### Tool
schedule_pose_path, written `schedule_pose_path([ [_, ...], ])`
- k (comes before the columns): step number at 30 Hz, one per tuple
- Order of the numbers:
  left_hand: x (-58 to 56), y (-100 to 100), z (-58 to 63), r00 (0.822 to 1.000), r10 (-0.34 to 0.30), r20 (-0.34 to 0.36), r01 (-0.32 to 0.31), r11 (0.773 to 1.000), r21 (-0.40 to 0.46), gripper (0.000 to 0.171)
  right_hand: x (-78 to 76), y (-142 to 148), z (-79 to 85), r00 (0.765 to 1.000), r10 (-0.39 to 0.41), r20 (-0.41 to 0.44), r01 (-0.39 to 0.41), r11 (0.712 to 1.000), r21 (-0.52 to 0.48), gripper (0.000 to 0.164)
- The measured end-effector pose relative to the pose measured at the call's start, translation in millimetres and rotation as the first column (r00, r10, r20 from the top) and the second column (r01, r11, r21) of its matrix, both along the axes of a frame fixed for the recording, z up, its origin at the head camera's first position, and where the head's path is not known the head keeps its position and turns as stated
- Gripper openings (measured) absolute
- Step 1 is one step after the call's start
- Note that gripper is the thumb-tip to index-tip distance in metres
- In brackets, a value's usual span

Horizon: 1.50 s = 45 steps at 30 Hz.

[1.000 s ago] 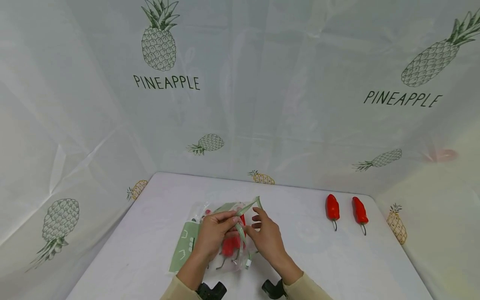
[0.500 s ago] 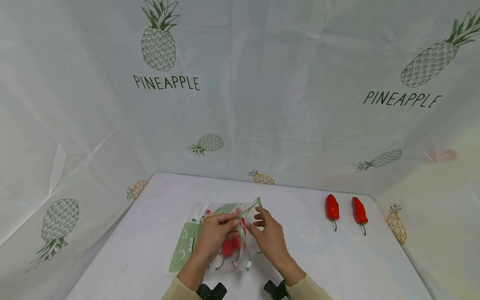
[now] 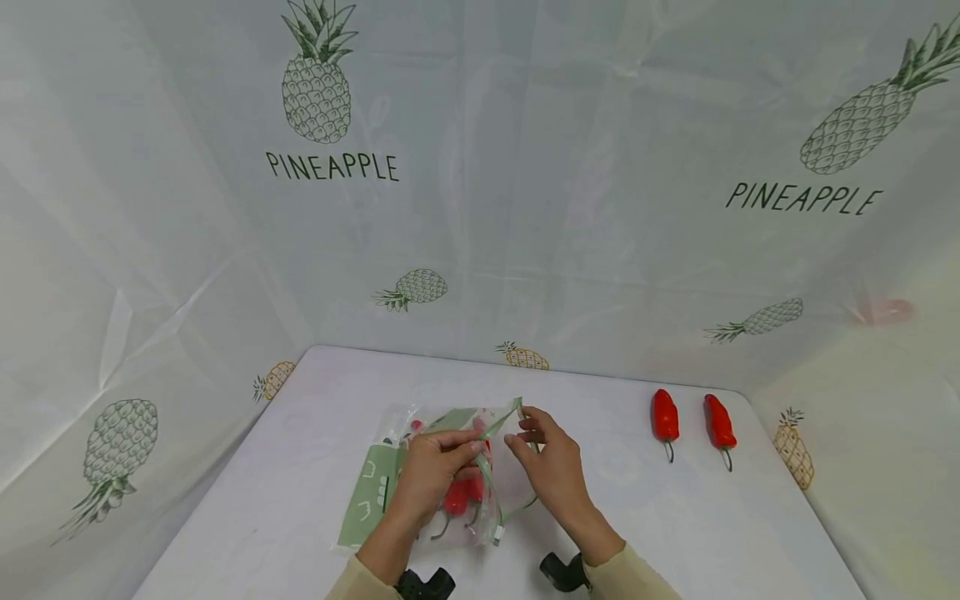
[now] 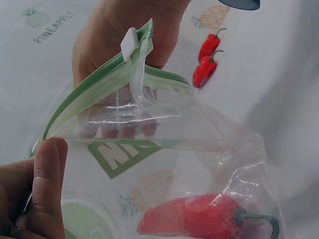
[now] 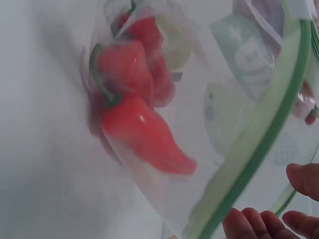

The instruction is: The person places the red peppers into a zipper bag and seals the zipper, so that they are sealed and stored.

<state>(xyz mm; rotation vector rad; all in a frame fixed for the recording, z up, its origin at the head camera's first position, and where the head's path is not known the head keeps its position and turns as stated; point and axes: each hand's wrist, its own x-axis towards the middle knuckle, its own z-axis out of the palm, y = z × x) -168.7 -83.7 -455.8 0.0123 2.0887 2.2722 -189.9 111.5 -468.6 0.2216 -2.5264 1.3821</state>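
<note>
A clear zip bag (image 3: 365, 492) with green print and a green zip rim lies on the table, its mouth facing right. Several red peppers (image 3: 455, 498) show through its plastic; one pepper (image 5: 147, 142) lies near the bag's lower corner in the right wrist view. My left hand (image 3: 429, 473) pinches one edge of the rim between thumb and fingers. At the other side of the mouth, my right hand (image 3: 561, 473) touches the rim with bent fingers, its thumb held apart. A white slider (image 4: 129, 45) sits at the end of the zip.
Two more red peppers, one pepper (image 3: 664, 415) and another pepper (image 3: 720, 422), lie at the table's right. A white table (image 3: 615, 525) is bordered by a pineapple-printed curtain (image 3: 570, 208). Black wrist mounts (image 3: 425, 583) hang below the hands.
My right hand has moved to the right, away from the left, and the bag's mouth has spread wider. The left hand has stayed almost in place, still pinching the rim.
</note>
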Motion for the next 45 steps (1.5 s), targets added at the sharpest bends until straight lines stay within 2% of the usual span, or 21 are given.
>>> schedule_pose_path([
  [11,-0.2,1,-1.0,1.000,-0.007,0.003,0.007,1.000,-0.008,0.028,-9.1,20,8.8,0.998,-0.046,-0.033,0.047,0.998,0.034,0.050],
  [29,0.0,2,-2.6,1.000,-0.014,0.009,0.014,1.000,0.024,0.029,-35.3,77,12.2,0.988,-0.137,-0.067,0.146,0.977,0.155,0.049],
  [36,-2.2,2,-4.8,1.000,-0.021,0.008,0.021,1.000,0.019,0.028,-44.4,95,12.3,0.984,-0.172,-0.055,0.179,0.968,0.174,0.053],
  [45,-2.1,2,-5.5,1.000,-0.018,0.020,0.017,0.999,0.032,0.028,-50.2,110,14.3,0.985,-0.172,-0.015,0.172,0.969,0.179,0.056],
])
